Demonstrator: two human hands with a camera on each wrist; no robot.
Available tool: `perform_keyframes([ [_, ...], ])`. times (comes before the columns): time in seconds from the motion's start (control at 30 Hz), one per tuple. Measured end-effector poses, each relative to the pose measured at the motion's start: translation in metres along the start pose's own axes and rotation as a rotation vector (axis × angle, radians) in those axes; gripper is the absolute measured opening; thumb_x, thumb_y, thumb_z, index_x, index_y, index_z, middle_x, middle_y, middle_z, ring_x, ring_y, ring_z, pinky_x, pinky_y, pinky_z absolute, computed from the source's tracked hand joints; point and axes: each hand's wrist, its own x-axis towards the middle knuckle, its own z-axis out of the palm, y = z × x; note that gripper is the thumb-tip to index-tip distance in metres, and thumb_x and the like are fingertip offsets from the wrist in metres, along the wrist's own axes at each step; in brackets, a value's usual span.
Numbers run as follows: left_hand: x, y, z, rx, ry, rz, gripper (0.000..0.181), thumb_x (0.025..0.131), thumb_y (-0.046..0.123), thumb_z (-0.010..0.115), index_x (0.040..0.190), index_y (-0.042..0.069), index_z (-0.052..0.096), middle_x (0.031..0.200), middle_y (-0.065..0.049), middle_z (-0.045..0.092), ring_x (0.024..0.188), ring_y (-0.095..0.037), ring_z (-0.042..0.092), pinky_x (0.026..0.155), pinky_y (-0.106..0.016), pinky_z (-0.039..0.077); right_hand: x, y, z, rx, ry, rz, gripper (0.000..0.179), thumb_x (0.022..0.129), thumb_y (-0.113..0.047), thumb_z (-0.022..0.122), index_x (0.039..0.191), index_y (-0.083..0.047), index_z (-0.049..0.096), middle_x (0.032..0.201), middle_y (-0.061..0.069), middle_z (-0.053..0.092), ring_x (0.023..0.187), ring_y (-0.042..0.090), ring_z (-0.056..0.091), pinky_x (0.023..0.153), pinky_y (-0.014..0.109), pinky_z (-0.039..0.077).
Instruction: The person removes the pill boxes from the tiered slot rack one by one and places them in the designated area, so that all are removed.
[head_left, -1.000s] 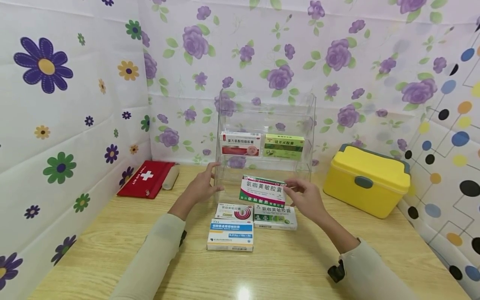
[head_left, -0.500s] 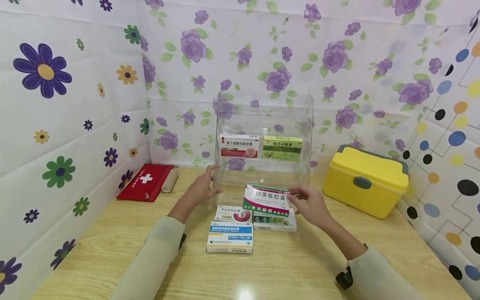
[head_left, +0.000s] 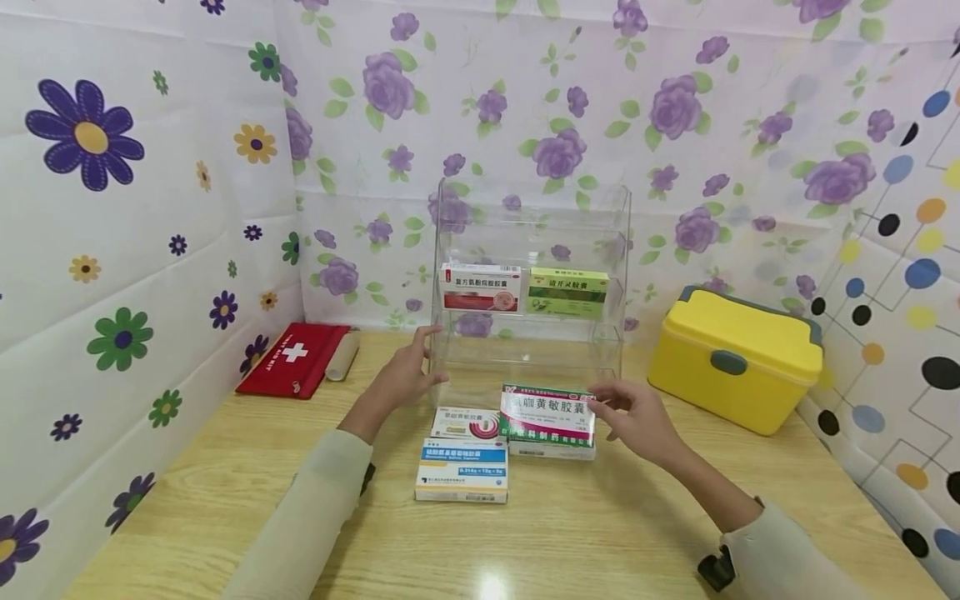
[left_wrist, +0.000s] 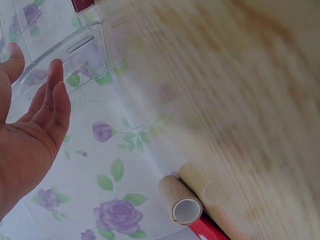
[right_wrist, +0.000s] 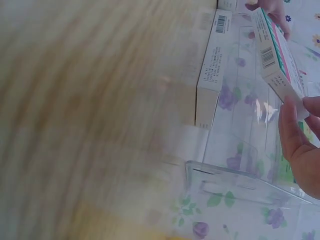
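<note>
My right hand point(head_left: 637, 417) pinches the right end of a white, green and magenta medicine box point(head_left: 549, 417) between thumb and fingers. In the right wrist view, the held box point(right_wrist: 272, 52) is tilted above a white medicine box point(right_wrist: 214, 70) on the table. It overlaps most of that box in the head view. My left hand point(head_left: 401, 375) is at the left side of a clear tiered display stand point(head_left: 525, 354), its fingers relaxed, as the left wrist view shows. A pink-ringed medicine box point(head_left: 467, 422) and a blue-and-white medicine box point(head_left: 461, 472) lie in front.
On a tier of the stand sit a red-and-white box point(head_left: 481, 289) and a green-yellow box point(head_left: 567, 293). A red first-aid pouch point(head_left: 288, 360) and a beige roll point(head_left: 342, 357) lie at left. At right stands a yellow lidded case point(head_left: 731, 362).
My right hand has moved the pinched medicine box down and to the right, from in front of the lower tier to over the white box. My left hand stays at the stand's side.
</note>
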Motion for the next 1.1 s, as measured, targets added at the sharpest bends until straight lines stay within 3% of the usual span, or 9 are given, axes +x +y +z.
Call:
perform_keyframes([
  [0.17,0.0,-0.002,0.0,-0.001,0.006,0.014,0.084,0.091,0.023,0.074,0.152,0.023,0.017,0.119,-0.024,0.063,0.094,-0.031,0.065,0.083,-0.049,0.052,-0.008,0.002,-0.002,0.008,-0.028,0.024,0.021,0.095,-0.013,0.068,0.115,-0.004,0.069,0.101,0.012,0.07,0.08,0.022,0.067,0.053,0.034,0.056],
  [0.37,-0.001,-0.002,0.001,-0.011,-0.002,-0.011,0.083,0.091,0.025,0.074,0.152,0.024,0.017,0.12,-0.024,0.063,0.102,-0.034,0.065,0.086,-0.051,0.051,-0.015,0.009,-0.004,-0.018,-0.053,0.029,0.019,0.095,-0.014,0.068,0.112,-0.006,0.069,0.099,0.009,0.071,0.079,0.018,0.067,0.052,0.034,0.056],
  [0.6,0.0,-0.001,-0.001,-0.009,0.002,-0.001,0.083,0.091,0.025,0.073,0.152,0.023,0.017,0.119,-0.022,0.064,0.102,-0.033,0.065,0.087,-0.051,0.05,-0.026,0.011,-0.01,-0.013,-0.072,0.049,0.021,0.095,-0.019,0.07,0.112,-0.007,0.07,0.099,0.007,0.071,0.082,0.034,0.067,0.054,0.037,0.056],
  [0.77,0.0,0.0,-0.001,-0.006,0.001,-0.016,0.083,0.091,0.026,0.073,0.152,0.024,0.017,0.118,-0.021,0.063,0.102,-0.035,0.065,0.087,-0.051,0.05,-0.031,0.009,-0.013,-0.005,-0.108,0.058,0.019,0.095,-0.02,0.07,0.11,-0.009,0.07,0.1,0.005,0.071,0.08,0.032,0.067,0.055,0.041,0.056],
  [1.1,0.0,-0.001,-0.001,-0.018,-0.02,-0.031,0.084,0.092,0.028,0.072,0.153,0.026,0.015,0.121,-0.022,0.061,0.104,-0.038,0.064,0.085,-0.051,0.05,-0.034,0.008,-0.014,0.001,-0.206,0.171,0.021,0.095,-0.021,0.069,0.11,-0.007,0.07,0.101,0.008,0.07,0.084,0.04,0.065,0.057,0.042,0.057],
])
